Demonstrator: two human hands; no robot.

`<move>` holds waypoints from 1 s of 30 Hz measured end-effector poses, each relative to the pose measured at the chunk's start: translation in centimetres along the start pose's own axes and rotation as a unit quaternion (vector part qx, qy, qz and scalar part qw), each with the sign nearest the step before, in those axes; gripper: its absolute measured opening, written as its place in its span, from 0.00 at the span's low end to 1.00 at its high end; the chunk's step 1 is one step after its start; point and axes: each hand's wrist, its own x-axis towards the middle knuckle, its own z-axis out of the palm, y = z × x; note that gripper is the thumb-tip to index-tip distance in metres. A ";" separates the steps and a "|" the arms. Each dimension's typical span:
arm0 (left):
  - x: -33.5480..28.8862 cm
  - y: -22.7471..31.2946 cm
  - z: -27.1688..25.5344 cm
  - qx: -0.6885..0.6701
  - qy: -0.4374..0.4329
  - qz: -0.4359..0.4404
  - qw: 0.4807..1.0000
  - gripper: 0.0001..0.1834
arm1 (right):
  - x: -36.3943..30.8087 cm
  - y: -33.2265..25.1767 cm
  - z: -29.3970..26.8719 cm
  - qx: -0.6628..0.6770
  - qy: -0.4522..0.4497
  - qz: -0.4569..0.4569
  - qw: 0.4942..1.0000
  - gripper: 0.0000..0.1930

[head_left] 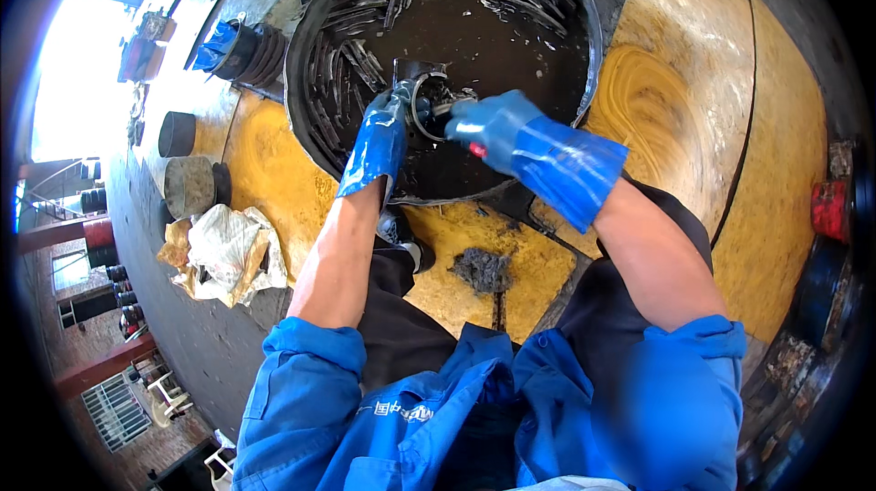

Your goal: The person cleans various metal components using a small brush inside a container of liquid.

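My left hand, in a blue rubber glove, is closed on the left side of a ring-shaped metal part, dark and wet, held over a large round tub. My right hand, gloved likewise, is closed at the ring's right side. A narrow greyish piece reaches from its fingers into the ring's opening; its kind is hard to make out. Dark liquid fills the tub. Curved metal strips lie in it along the left wall, and more at the far right.
The tub stands on yellowish, stained floor sheets. Between my legs lies a clump of dark grey fibre. To the left are a crumpled whitish bag, metal cylinders and a blue-lined bucket. A red object stands far right.
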 end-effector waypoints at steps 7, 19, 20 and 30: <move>-2.5 3.1 1.6 0.009 -0.001 -0.035 0.999 0.20 | 1.5 0.1 -2.6 0.463 0.295 0.212 0.808 0.11; -3.8 4.5 1.4 -0.031 0.045 -0.070 0.996 0.23 | 0.8 -0.2 -0.3 0.478 0.213 0.299 0.798 0.10; -5.2 5.9 2.3 0.020 0.062 -0.031 0.997 0.23 | 0.9 -0.1 -0.6 0.476 0.212 0.297 0.800 0.10; -3.8 4.9 2.0 0.017 -0.015 0.019 1.000 0.21 | 0.5 1.9 -3.6 0.412 0.257 0.297 0.822 0.10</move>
